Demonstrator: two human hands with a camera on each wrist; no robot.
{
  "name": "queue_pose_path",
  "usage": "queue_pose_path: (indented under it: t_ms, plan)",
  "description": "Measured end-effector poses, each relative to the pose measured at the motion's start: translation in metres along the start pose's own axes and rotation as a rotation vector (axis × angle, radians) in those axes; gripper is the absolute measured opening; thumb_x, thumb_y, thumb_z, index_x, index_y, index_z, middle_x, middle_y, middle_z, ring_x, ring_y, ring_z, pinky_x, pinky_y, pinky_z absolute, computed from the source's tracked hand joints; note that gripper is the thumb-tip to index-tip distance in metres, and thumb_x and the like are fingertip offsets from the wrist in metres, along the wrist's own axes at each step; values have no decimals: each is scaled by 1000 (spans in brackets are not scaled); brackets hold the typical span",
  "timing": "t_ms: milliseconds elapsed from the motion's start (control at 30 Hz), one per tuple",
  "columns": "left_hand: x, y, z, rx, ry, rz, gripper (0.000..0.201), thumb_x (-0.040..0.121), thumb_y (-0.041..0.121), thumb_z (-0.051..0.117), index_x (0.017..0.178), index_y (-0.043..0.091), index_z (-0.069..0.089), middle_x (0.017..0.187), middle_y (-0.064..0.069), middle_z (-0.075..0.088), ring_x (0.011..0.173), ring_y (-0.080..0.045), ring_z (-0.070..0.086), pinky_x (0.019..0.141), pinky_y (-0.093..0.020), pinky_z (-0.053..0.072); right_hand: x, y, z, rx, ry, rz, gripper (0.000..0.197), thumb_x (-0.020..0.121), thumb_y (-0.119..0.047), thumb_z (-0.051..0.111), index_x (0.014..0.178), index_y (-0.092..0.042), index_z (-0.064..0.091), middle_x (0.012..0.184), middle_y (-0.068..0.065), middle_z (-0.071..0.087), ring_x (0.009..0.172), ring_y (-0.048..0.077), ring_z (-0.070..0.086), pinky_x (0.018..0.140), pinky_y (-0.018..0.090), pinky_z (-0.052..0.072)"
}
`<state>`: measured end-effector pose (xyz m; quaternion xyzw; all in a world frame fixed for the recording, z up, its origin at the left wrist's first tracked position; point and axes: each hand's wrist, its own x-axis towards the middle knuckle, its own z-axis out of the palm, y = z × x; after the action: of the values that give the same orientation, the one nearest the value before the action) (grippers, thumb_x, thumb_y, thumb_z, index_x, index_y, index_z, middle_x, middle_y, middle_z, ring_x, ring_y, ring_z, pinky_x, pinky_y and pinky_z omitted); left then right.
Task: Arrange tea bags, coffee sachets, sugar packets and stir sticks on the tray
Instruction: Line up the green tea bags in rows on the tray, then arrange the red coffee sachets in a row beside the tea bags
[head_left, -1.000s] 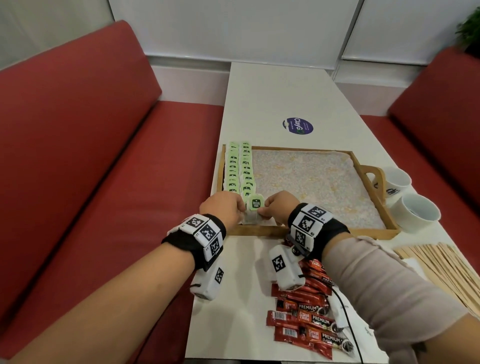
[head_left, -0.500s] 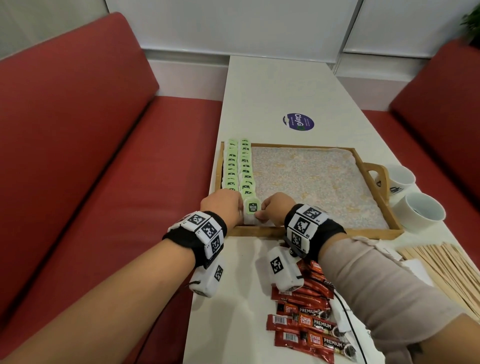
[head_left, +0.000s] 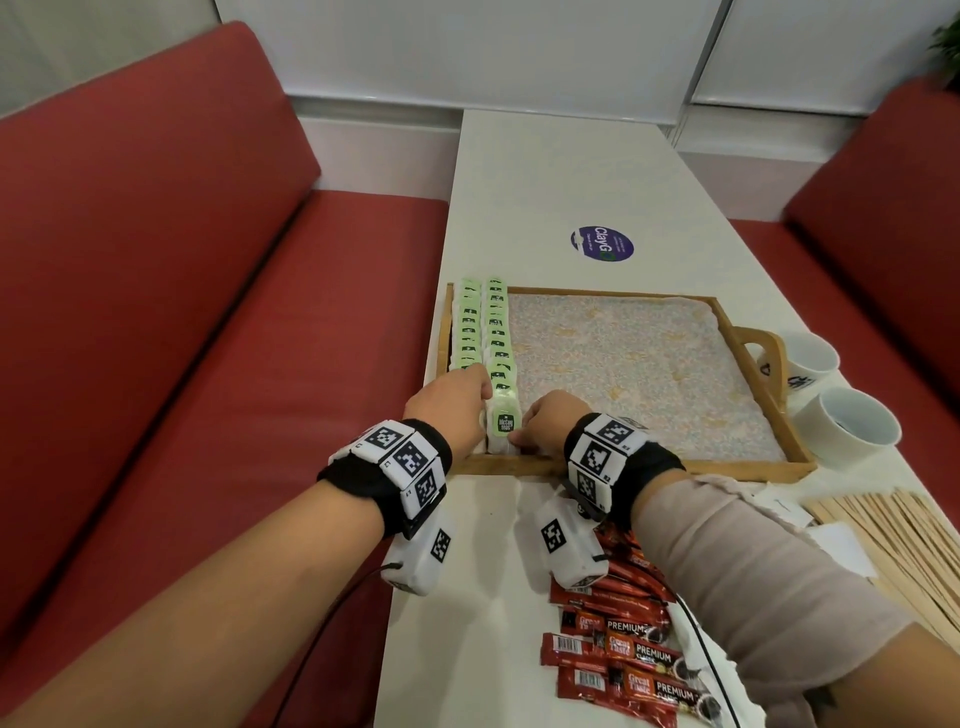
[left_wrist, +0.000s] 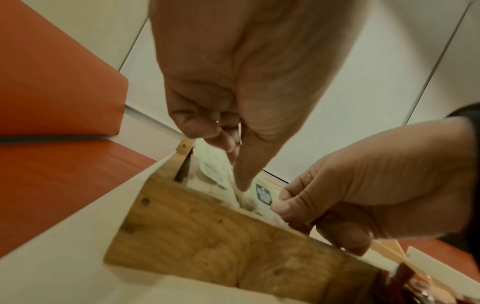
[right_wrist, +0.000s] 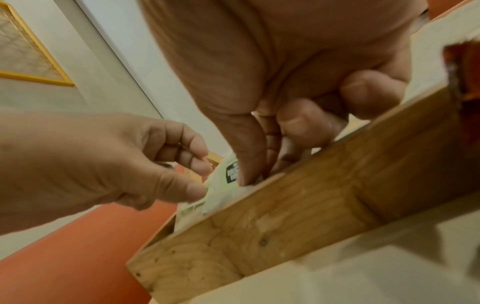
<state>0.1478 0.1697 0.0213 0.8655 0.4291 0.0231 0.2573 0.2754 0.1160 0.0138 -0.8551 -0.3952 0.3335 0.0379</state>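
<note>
Starting at the bottom of the frame, you've got red coffee sachets (head_left: 618, 660) heaped on the white table (head_left: 467, 597) under your right forearm, printed "PREMIUM" in white, some showing barcodes. Off at the lower right edge, pale wooden stir sticks (head_left: 904, 540) lie fanned side by side.

Up at mid-frame, both of your hands meet over the near left corner of the wooden tray (head_left: 675, 470). Your left hand (head_left: 452, 405) has its fingers curled, thumb tip touching the left edge of a tea bag (head_left: 505, 423); your right hand (head_left: 545, 421) pinches the same tea bag on its right side between thumb and curled fingers. It's a pale green and white packet with a dark logo badge, standing just inside the tray's near wall, first in its row.

Behind it, two rows of matching green tea bags (head_left: 485, 332) overlap like shingles along the tray's left side, running toward the far rim. The rest of the tray shows a speckled floral liner (head_left: 639, 358).

To the right of the tray's handle, two white cups (head_left: 831, 395) sit on the table. Beyond the tray, at upper centre, there's a round purple sticker (head_left: 602, 244).
</note>
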Motion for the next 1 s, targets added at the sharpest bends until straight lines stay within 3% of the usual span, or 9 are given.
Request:
queue_pose_path:
  t_ms: [133, 233, 433, 567, 667, 767, 900, 1000]
  plan:
    - [5, 4, 0, -41, -22, 78, 16, 83, 15, 66, 90, 26, 56, 106, 2, 58, 98, -18, 57, 85, -34, 49, -2, -2, -2, -34, 5, 6, 28, 83, -34, 69, 90, -10, 59, 86, 5, 62, 77, 20, 57, 64, 24, 44]
    - [7, 3, 5, 23, -95, 98, 24, 80, 21, 71, 104, 23, 66, 112, 1, 59, 104, -18, 57, 87, -33, 49, -5, -3, -5, -20, 45, -28, 26, 78, -28, 73, 89, -11, 57, 87, 5, 62, 78, 21, 58, 60, 25, 44]
    - [7, 1, 9, 99, -109, 113, 36, 80, 27, 72, 116, 24, 66, 117, 0, 60, 107, -20, 58, 84, -31, 49, -9, -5, -1, 90, 77, -127, 23, 72, -16, 76, 70, -22, 54, 92, 5, 69, 86, 21, 65, 74, 31, 53]
    - [5, 1, 8, 88, -94, 102, 35, 81, 28, 70, 116, 26, 66, 119, 2, 62, 108, -18, 58, 80, -29, 46, -8, -5, 0, 79, 63, -129, 13, 76, -16, 74, 75, -19, 61, 92, 5, 69, 89, 21, 66, 79, 31, 55]
    - [2, 3, 7, 102, -79, 115, 38, 82, 30, 69, 119, 27, 64, 119, 1, 60, 108, -20, 57, 78, -30, 46, -11, -3, -4, 108, 54, -145, 16, 75, -16, 76, 72, -20, 60, 88, 3, 67, 84, 18, 62, 73, 29, 51]
    - [-6, 6, 3, 64, -21, 109, 45, 82, 29, 69, 125, 26, 58, 125, 1, 54, 114, -20, 53, 86, -33, 46, -19, 0, -12, 163, 95, -181, 19, 78, -17, 74, 69, -22, 57, 85, 0, 63, 81, 15, 58, 69, 26, 44]
    - [-21, 12, -5, 3, 19, 115, 44, 85, 26, 67, 128, 23, 55, 130, 1, 53, 117, -18, 53, 94, -35, 46, -38, 7, -25, 272, 166, -235, 11, 84, -20, 69, 79, -18, 60, 75, -1, 61, 58, 10, 50, 52, 21, 39]
    - [-34, 16, -8, -41, 30, 125, 39, 88, 24, 64, 126, 22, 56, 128, 1, 55, 117, -17, 53, 97, -34, 45, -58, 20, -35, 329, 208, -251, 10, 86, -23, 67, 81, -17, 61, 67, -6, 60, 53, 6, 48, 49, 19, 37]
